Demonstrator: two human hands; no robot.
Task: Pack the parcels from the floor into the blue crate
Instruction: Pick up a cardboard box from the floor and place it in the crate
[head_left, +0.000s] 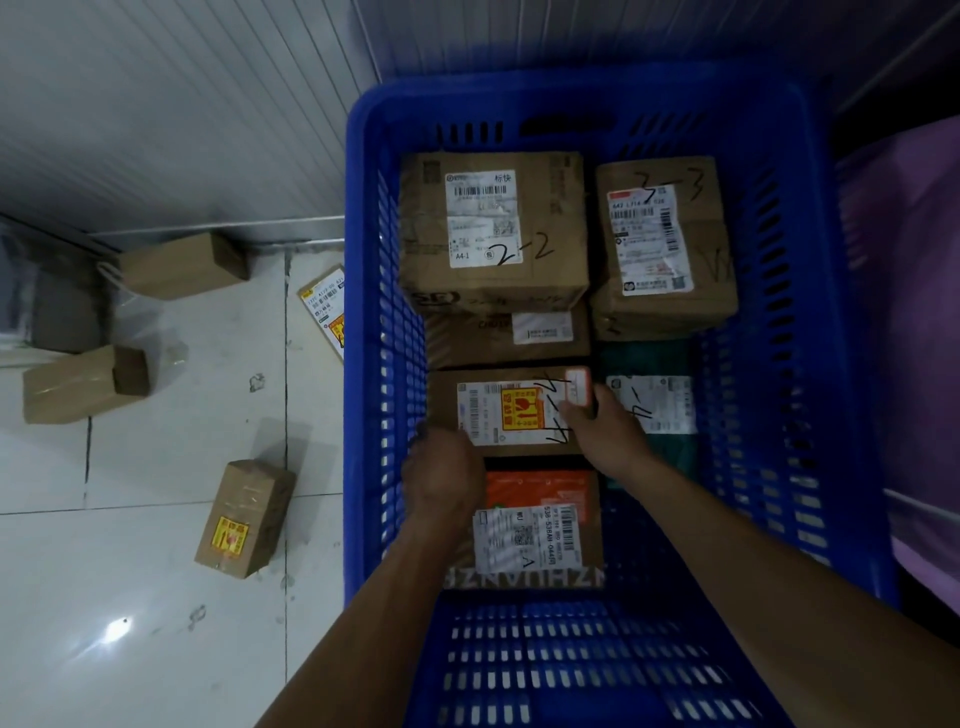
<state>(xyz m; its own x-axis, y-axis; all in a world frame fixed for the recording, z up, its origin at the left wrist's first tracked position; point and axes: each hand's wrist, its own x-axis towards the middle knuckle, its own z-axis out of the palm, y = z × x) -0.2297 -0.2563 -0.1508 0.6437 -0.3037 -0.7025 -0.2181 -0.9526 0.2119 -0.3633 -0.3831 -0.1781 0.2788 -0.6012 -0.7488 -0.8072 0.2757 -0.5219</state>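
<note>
Currently left hand (441, 478) and right hand (608, 431) hold one parcel (519, 415); four floor parcels (182, 265) (83, 384) (244, 519) (324, 312).

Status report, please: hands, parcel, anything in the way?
Left hand, right hand: both hold brown box, inside blue crate. Four boxes on floor unpacked. Nothing in the way.

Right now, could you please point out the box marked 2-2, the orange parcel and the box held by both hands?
box marked 2-2 (485, 218): head view, its white label.
orange parcel (545, 486): head view, its orange upper face.
held box (521, 412): head view, its yellow sticker.
</note>
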